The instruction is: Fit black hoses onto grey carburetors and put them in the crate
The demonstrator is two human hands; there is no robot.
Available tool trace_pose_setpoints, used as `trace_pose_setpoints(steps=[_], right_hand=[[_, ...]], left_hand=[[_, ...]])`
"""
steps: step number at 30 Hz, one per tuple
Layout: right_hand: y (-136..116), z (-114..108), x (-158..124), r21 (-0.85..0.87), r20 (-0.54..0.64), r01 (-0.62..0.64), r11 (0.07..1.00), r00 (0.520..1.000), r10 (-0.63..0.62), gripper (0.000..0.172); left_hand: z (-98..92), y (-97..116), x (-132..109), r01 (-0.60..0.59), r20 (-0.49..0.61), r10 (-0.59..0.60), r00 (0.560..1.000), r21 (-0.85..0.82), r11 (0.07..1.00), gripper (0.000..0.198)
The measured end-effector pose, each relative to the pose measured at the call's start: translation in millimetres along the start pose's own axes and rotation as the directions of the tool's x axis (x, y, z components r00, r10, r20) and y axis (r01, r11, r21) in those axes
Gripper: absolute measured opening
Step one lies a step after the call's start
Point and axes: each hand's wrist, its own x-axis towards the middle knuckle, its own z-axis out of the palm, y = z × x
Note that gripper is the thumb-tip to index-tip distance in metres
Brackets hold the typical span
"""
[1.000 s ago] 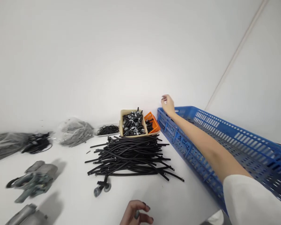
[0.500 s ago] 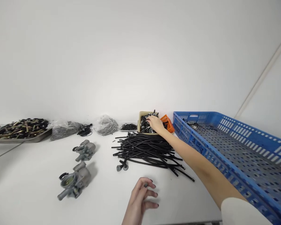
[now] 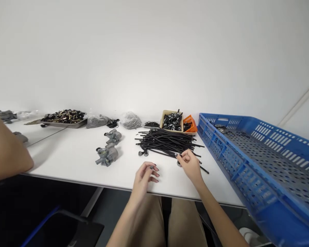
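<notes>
My right hand (image 3: 191, 166) is closed in a pinch on a small black part with a grey round end (image 3: 179, 164), just in front of the pile of black rubber hoses (image 3: 164, 141). Over the bare front of the table, my left hand (image 3: 144, 176) is loosely curled with its fingers apart and nothing seen in it. Similar small black-and-grey parts (image 3: 143, 153) lie beside the hoses. Two grey metal carburetors (image 3: 107, 156) rest to the left of my left hand, one behind the other.
Behind the hoses stand a cream bin (image 3: 164, 113) of black-and-grey parts and a tilted orange basket (image 3: 193, 127). A large blue crate (image 3: 221, 154) flanks the right side. Plastic bags (image 3: 130, 120) and a metal tray (image 3: 77, 124) line the wall. Another person's arm (image 3: 9, 151) reaches in at left.
My right hand has come back from the cream bin to the table front with a small part pinched in it. The view has tilted down and turned left; my left hand keeps its pose.
</notes>
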Motion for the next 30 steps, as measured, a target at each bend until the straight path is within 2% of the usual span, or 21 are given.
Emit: trace_pose_setpoints(steps=[3, 6, 9, 11, 12, 15, 17, 19, 21, 23, 25, 27, 30], right_hand=[[11, -6, -14, -0.064, 0.019, -0.005, 0.998, 1.000, 0.007, 0.035], [16, -10, -17, -0.122, 0.064, -0.005, 0.992, 0.998, 0.013, 0.030], [20, -11, -16, -0.136, 0.059, -0.025, 0.990, 0.998, 0.033, 0.024], [24, -10, -15, -0.156, 0.076, -0.026, 0.987, 0.996, 0.038, 0.022], [25, -10, -14, -0.169, 0.087, -0.027, 0.985, 0.995, 0.042, 0.021], [29, -9, -11, -0.195, 0.115, -0.020, 0.981, 0.992, 0.043, 0.018], [30, -8, -10, -0.220, 0.126, -0.008, 0.975, 0.991, 0.037, 0.016], [29, -8, -11, -0.251, 0.144, 0.008, 0.968, 0.989, 0.029, 0.015], [27, -8, -12, -0.274, 0.159, 0.018, 0.961, 0.987, 0.027, 0.015], [26, -8, -13, -0.281, 0.165, 0.018, 0.960, 0.986, 0.030, 0.014], [25, -7, -13, -0.279, 0.164, 0.014, 0.960, 0.986, 0.033, 0.014], [26, -7, -13, -0.273, 0.157, 0.012, 0.962, 0.987, 0.032, 0.013], [27, -6, -12, -0.267, 0.139, 0.011, 0.964, 0.990, 0.027, 0.012]], left_hand=[[-31.6, 12, -6, -0.112, -0.152, 0.138, 0.979, 0.168, 0.979, 0.029], [-70.3, 24, -7, -0.166, -0.320, 0.293, 0.901, 0.371, 0.914, 0.029], [-110.8, 34, -3, -0.069, -0.428, 0.414, 0.803, 0.624, 0.778, 0.030], [-134.7, 38, 3, 0.042, -0.438, 0.500, 0.747, 0.782, 0.622, 0.034], [-145.1, 39, 6, 0.080, -0.410, 0.522, 0.748, 0.836, 0.542, 0.037], [-170.1, 39, 22, 0.138, -0.283, 0.544, 0.790, 0.946, 0.292, 0.037], [-184.1, 38, 32, 0.227, -0.298, 0.561, 0.772, 0.954, 0.195, 0.036], [-197.2, 40, 39, 0.287, -0.297, 0.505, 0.810, 0.953, 0.100, 0.035], [-207.9, 43, 40, 0.254, -0.243, 0.421, 0.874, 0.967, 0.033, 0.034], [-211.9, 46, 36, 0.177, -0.158, 0.393, 0.906, 0.984, -0.013, 0.030], [-205.3, 46, 28, 0.082, -0.036, 0.438, 0.898, 0.993, -0.087, 0.029], [-186.5, 46, 17, 0.036, 0.043, 0.521, 0.853, 0.989, -0.140, 0.031], [-139.2, 48, 3, -0.029, 0.133, 0.579, 0.804, 0.982, -0.185, 0.039]])
